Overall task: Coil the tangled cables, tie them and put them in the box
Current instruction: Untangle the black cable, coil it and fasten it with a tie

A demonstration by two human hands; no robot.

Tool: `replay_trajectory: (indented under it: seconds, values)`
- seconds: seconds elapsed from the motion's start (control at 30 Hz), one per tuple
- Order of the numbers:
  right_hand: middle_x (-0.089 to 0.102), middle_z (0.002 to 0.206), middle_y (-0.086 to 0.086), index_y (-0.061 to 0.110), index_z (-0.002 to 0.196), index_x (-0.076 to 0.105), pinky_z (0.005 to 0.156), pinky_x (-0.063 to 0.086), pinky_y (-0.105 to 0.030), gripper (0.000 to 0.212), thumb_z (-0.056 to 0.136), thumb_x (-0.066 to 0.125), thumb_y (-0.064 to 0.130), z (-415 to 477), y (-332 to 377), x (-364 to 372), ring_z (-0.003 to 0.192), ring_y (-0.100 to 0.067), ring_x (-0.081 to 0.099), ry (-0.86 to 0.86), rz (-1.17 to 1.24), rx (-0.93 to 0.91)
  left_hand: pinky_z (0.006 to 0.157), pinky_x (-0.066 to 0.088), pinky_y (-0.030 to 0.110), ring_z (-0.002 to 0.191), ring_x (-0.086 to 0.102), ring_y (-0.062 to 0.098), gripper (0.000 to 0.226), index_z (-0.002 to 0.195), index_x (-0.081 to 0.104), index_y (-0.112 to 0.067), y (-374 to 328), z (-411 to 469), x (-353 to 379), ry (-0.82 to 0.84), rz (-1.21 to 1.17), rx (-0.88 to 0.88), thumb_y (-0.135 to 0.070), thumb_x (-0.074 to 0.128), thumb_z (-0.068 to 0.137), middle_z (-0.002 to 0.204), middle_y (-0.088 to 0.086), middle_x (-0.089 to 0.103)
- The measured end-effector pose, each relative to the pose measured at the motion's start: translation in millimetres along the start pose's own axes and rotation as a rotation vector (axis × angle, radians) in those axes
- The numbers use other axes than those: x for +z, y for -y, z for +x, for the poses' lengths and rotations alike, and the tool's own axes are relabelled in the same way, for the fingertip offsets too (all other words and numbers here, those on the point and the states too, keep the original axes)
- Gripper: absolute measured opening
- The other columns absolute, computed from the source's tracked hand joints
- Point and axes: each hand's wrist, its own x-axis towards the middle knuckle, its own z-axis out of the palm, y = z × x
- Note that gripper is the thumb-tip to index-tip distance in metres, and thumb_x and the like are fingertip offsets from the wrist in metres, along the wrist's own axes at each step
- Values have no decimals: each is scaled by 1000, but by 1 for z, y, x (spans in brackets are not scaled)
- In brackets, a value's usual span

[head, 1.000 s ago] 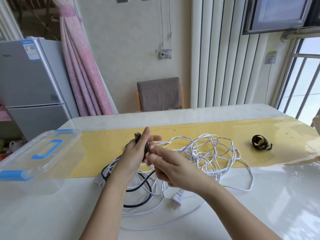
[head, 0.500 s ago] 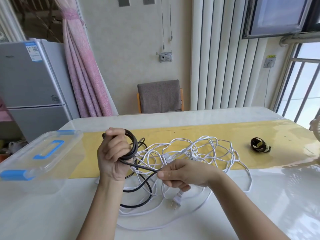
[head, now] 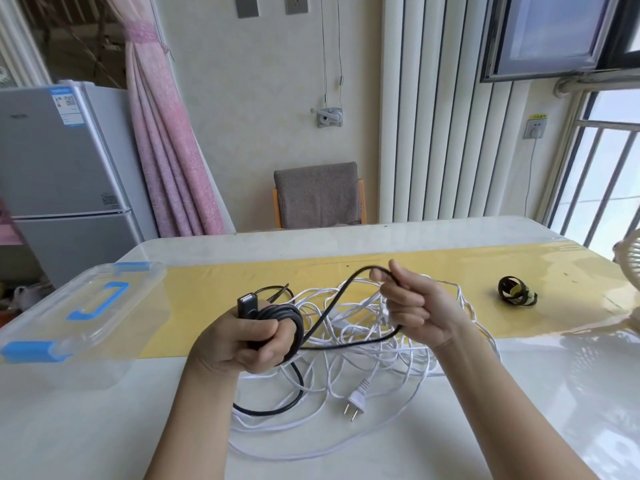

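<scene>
You are mid-coil: your left hand (head: 242,341) clamps the black cable (head: 325,317) loops above the table, your right hand (head: 412,306) pinches the next loop, which I judge you should lay onto the coil.

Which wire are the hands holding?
The black cable: the left hand grips its coil, the right hand holds a loop. The white cable just lies tangled.

White table (head: 104,427), yellow mat (head: 214,292) across its middle, clear box (head: 138,306) with blue handle at left, tangled white cable (head: 381,368) with 2-pin plug (head: 356,400), black cable (head: 270,412) looped through it, black ties (head: 516,295) at right.
</scene>
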Motion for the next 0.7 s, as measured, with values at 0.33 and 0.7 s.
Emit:
replay_trajectory:
  seconds: [0.33,0.7]
  values:
    - [37,49,6,9,113,66,27,29,-12,40,81,71,32,2,-5,17,31,-2,16,-279,-270,-103,41,19,18,42,26,8,53,100,71,-7,7,33,4,-574,479,-244,-54,48,87,59,0,47]
    - [35,54,1,25,132,55,33,24,-11,40,95,42,33,20,-30,41,34,-1,17,-285,-551,13,53,32,19,50,35,9,74,111,64,-32,20,38,-6,-747,670,-158,-85,31,72,58,-7,56]
